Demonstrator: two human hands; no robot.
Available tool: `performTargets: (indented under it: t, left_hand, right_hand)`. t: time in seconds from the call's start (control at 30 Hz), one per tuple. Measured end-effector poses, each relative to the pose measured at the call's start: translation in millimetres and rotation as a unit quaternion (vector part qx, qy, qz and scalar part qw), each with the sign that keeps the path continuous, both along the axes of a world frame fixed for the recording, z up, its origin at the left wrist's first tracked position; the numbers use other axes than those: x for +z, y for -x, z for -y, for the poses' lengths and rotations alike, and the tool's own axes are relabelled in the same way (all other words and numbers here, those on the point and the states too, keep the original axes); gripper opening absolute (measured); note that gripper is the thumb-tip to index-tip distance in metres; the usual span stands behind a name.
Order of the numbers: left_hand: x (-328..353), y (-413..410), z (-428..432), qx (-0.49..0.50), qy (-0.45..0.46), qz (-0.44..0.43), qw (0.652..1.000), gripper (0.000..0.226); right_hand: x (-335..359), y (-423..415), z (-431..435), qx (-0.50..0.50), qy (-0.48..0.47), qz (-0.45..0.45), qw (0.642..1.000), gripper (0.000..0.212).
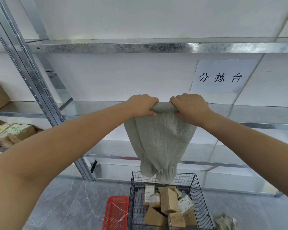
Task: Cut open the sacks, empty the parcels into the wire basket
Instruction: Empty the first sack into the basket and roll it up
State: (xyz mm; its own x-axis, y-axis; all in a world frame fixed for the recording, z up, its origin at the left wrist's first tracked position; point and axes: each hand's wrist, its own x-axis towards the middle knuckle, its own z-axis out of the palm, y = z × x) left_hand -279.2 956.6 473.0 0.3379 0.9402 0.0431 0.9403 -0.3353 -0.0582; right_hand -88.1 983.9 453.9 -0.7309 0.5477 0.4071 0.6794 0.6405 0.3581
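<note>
Sack (160, 140): grey-green woven cloth, held up in front of the shelving (106, 47), upside down. Both hands clenched on its closed bottom end, cloth bunched into a roll between them. Left hand (142, 105) and right hand (190, 107) at the same height, close together, only a short bridge of cloth showing between the fists.

Long axis of the sack: vertical, hanging straight down from the hands. Gathered mouth is the lowest part, opening downward.

Key relation: the mouth hangs directly over the far edge of the wire basket (203, 203), just above its rim, overlapping the back wall in this view. I cannot tell whether the cloth touches the wire. Basket stands on the floor, well below the hands and slightly right of centre, so the right hand is a little nearer to being over it.

Parcels (169, 200): a heap of brown cardboard boxes lies in the basket. The sack looks limp and flat, with no bulges; my judgement is that it is empty or nearly so.

Red plastic crate (115, 213) touching or just beside the basket's left side. Another crumpled sack (224, 220) on the floor to the basket's right.

Judged next need: a shake straight down, then set the cloth aside.
</note>
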Motion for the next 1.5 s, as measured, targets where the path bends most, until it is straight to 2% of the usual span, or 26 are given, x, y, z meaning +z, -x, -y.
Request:
performTargets:
  t: [0.07,0.1,0.2,0.27,0.33,0.37,0.43,0.5,0.57,0.67,0.7,0.8,0.93,0.97,1.0,1.07,1.1,1.17,1.23,1.3,1.37,1.4,1.5]
  left_hand:
    - [-5.0,-0.1,-0.6,-0.001,-0.048,-0.016,0.999,0.025]
    - [-7.9,-0.6,-0.3,-0.003,-0.077,-0.027,0.997,0.022]
    - [-11.7,-2.2,3.5,-0.016,-0.158,-0.075,0.984,0.019]
    - [-11.6,-1.9,4.3,-0.027,-0.189,-0.089,0.978,0.019]
    - [-13.6,0.3,4.5,-0.051,-0.224,-0.088,0.969,0.016]
    - [-15.7,1.8,4.1,-0.067,-0.254,-0.089,0.961,0.014]
    - [-16.9,4.0,5.8,-0.079,-0.297,-0.092,0.947,0.021]
    - [-15.2,2.5,5.0,-0.046,-0.244,-0.078,0.966,0.035]
    - [-8.0,1.9,4.6,-0.016,-0.156,-0.078,0.985,0.054]
    - [3.4,3.6,2.8,-0.046,-0.032,-0.026,0.998,0.050]
    - [4.9,4.0,2.2,-0.052,-0.018,-0.019,0.998,0.046]
    - [0.2,3.0,1.1,-0.048,-0.069,-0.045,0.995,0.038]
    - [-10.0,-0.7,2.0,-0.065,-0.157,-0.079,0.982,0.032]
    - [-9.9,-1.1,3.2,-0.068,-0.169,-0.080,0.980,0.031]
    - [-10.1,0.2,3.4,-0.077,-0.184,-0.077,0.977,0.030]
    - [-9.6,3.7,4.2,-0.114,-0.221,-0.074,0.966,0.026]
    - [-9.5,4.9,5.4,-0.120,-0.232,-0.083,0.962,0.027]
    - [-8.4,4.5,3.9,-0.079,-0.217,-0.065,0.971,0.030]
    - [-5.7,2.0,3.3,-0.017,-0.153,-0.013,0.988,0.036]
    - [0.1,2.0,1.8,0.008,-0.068,0.044,0.997,0.048]
    - [6.2,3.6,0.3,0.020,0.025,0.069,0.997,0.053]
    - [7.2,4.7,-0.6,0.021,0.056,0.073,0.996,0.047]
    - [5.8,4.7,-2.1,0.014,0.046,0.072,0.996,0.024]
  right_hand:
    - [1.0,0.3,1.0,-0.004,0.006,0.012,1.000,0.028]
    - [2.6,1.1,2.0,-0.011,0.041,0.015,0.999,0.036]
    - [13.7,1.9,6.9,-0.034,0.231,-0.026,0.972,0.054]
    - [19.0,2.4,8.5,-0.029,0.309,-0.067,0.948,0.050]
    - [16.1,4.3,9.0,-0.027,0.334,-0.076,0.939,0.033]
    - [13.8,5.9,10.3,-0.036,0.318,-0.070,0.945,0.027]
    - [7.5,9.1,10.7,-0.064,0.217,-0.035,0.973,0.026]
    - [1.8,10.2,7.6,-0.090,0.111,-0.012,0.990,0.027]
    - [-3.5,9.8,3.7,-0.072,0.039,-0.025,0.996,0.023]
    - [-8.0,8.1,3.3,-0.031,-0.029,-0.044,0.998,0.029]
    - [-9.8,7.2,2.8,-0.018,-0.048,-0.054,0.997,0.031]
    - [-12.3,5.9,0.3,-0.035,-0.010,-0.069,0.997,0.031]
    - [4.3,4.1,3.0,-0.080,0.204,-0.093,0.971,0.068]
    - [10.5,3.6,2.7,-0.076,0.253,-0.094,0.960,0.068]
    - [15.1,3.3,1.2,-0.069,0.300,-0.088,0.947,0.059]
    - [19.2,4.2,-2.8,-0.058,0.349,-0.042,0.934,0.028]
    - [19.2,4.8,-4.3,-0.062,0.340,-0.023,0.938,0.021]
    - [19.3,6.1,-3.7,-0.074,0.263,0.001,0.962,0.022]
    - [17.0,6.4,-3.9,-0.081,0.128,0.016,0.988,0.026]
    - [16.6,5.2,-1.4,-0.075,0.055,0.015,0.996,0.024]
    - [14.7,2.8,-0.6,-0.067,0.041,0.011,0.997,0.024]
    - [13.2,1.9,-0.2,-0.063,0.040,0.009,0.997,0.025]
    - [9.3,0.5,1.6,-0.060,0.039,-0.001,0.997,0.030]
